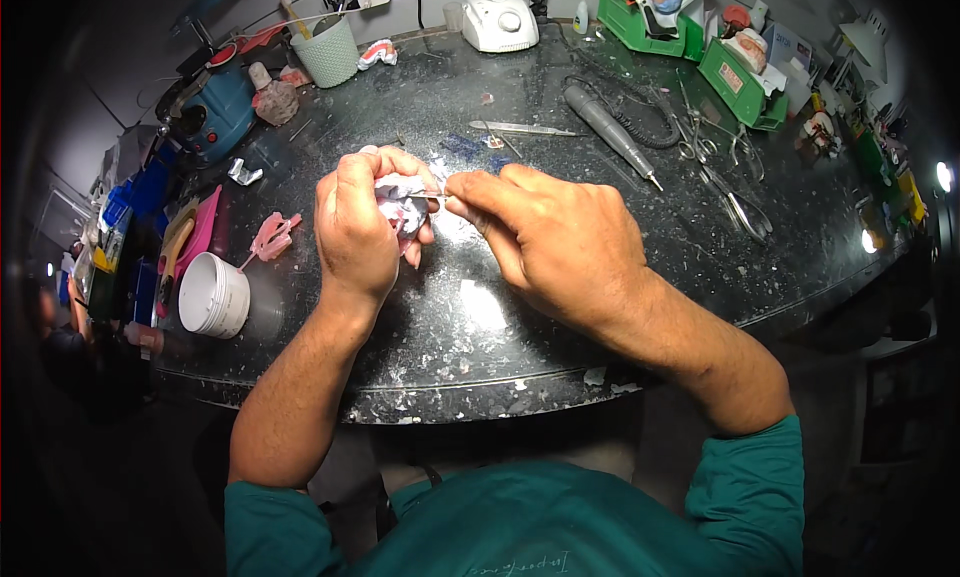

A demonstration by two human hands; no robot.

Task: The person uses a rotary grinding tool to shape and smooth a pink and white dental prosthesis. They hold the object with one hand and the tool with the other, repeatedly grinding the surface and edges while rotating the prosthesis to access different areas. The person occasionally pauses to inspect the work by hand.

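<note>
My left hand is closed around a small whitish-grey dental cast with a shiny surface and a bit of pink at its lower side. The fingers hide much of the cast. To its right, my right hand pinches a thin metal tool whose end meets the cast's upper right side. Most of the tool's handle is covered by the fingers, so its exact kind cannot be told. Both hands are raised over the dark speckled bench, near its middle.
A white tub and a pink denture-like piece are at left. Beyond the hands lie a scalpel-like tool and a grey corded handpiece. Pliers, scissors and green bins occupy the right; a white control box stands behind.
</note>
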